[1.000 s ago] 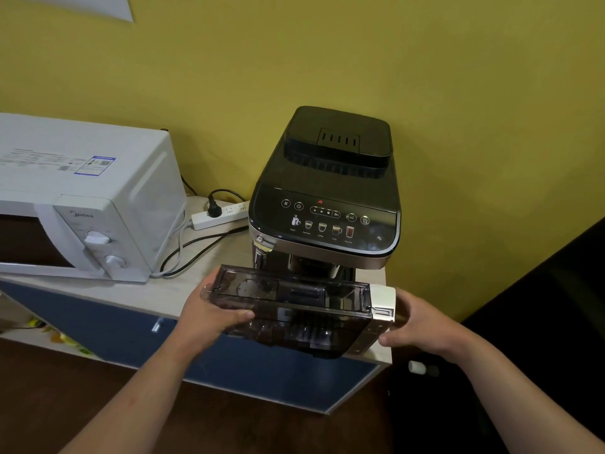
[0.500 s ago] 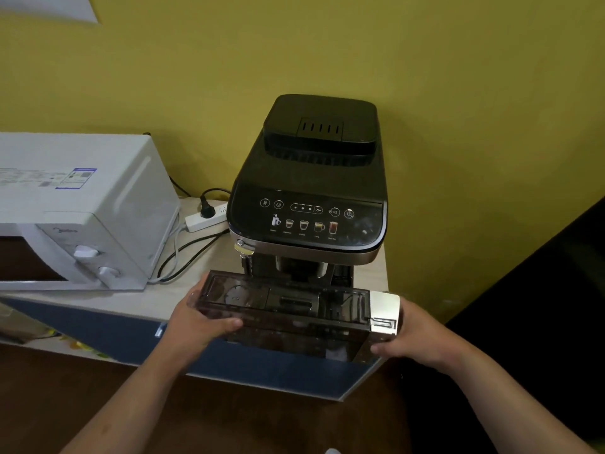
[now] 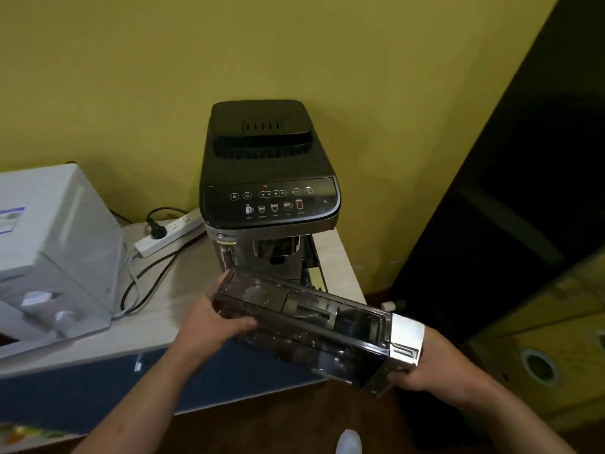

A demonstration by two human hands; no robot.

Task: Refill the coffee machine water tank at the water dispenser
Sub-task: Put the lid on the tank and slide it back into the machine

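Head view: we hold the water tank point(image 3: 311, 326) in the air in front of the coffee machine point(image 3: 268, 178). The left hand point(image 3: 212, 327) is curled round its clear end and the right hand point(image 3: 422, 378) grips beneath the chrome end. The tank slopes down to the right, so we should level it before carrying.

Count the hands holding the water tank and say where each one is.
2. The left hand grips the clear end of the water tank, in front of the coffee machine. The right hand holds the end with the white panel.
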